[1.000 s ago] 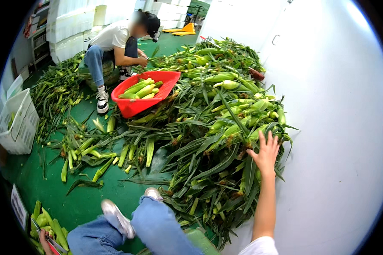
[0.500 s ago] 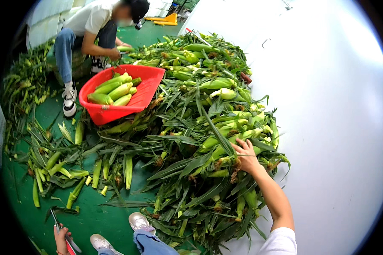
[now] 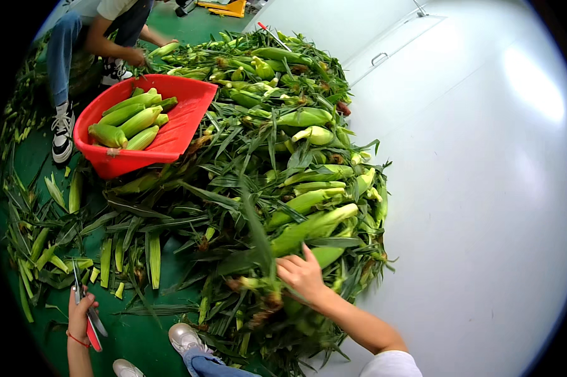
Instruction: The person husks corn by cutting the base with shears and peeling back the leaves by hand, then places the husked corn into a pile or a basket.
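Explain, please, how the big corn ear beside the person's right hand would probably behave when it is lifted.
The corn ear would probably stay stiff, since its body looks thick and straight. Being rounded, it may roll if pushed. The long leaves against it could drag or snag.

Datum: right hand [image 3: 301,276]. Corn heap [image 3: 305,179] blocks low travel, 9 through 2 o'clock. Red scoop [image 3: 192,116] obstructs 10–11 o'clock. White panel [image 3: 466,270] limits 3 o'clock. Passage: green floor [image 3: 139,327], 8–9 o'clock; shears [image 3: 90,317] bound its far side.
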The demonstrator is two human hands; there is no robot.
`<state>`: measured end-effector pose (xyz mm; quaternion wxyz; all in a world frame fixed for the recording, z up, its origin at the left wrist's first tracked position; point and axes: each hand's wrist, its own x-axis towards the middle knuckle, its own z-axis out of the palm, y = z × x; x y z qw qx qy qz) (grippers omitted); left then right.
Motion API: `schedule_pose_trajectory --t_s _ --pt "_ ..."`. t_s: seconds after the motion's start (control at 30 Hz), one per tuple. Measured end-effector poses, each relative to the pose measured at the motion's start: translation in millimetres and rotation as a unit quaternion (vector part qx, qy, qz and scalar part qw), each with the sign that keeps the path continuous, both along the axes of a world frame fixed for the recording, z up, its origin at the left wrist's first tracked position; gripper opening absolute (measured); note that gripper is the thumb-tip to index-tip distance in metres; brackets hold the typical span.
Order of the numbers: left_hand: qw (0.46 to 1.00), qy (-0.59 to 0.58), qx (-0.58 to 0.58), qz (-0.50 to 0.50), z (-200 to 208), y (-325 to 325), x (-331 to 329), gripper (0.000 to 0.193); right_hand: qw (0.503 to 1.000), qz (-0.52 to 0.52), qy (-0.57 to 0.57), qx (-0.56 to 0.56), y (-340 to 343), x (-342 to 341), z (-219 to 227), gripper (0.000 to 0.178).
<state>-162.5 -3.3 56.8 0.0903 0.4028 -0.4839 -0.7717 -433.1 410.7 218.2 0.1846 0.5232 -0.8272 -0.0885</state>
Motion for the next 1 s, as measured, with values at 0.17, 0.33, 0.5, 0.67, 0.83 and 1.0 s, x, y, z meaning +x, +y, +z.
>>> schedule_pose_trajectory --t_s 0.17,0.33,0.5,0.67,0.83,1.0 --pt "0.996 0.047 -0.032 -0.072 33 -2 -45 0.036 0.999 -0.034 -0.033 -0.021 -23 11 30 0.015" --pt "0.994 0.081 -0.063 -0.032 83 15 -66 0.036 0.985 0.100 -0.097 -0.099 -75 53 15 0.015" --pt "0.993 0.048 -0.103 -0.043 121 57 -18 0.035 0.987 0.093 -0.117 -0.056 -150 32 -57 0.004" --pt "0.983 -0.018 -0.173 0.064 127 23 78 0.036 0.980 0.008 -0.177 0.088 -227 15 -124 0.012" --pt "0.980 -0.063 -0.121 0.146 101 12 136 0.034 0.981 -0.024 -0.194 0.011 -297 27 -203 0.012" --pt "0.985 -0.116 -0.027 0.128 49 22 130 0.035 0.917 0.179 -0.336 -0.118 -286 65 -231 0.065"
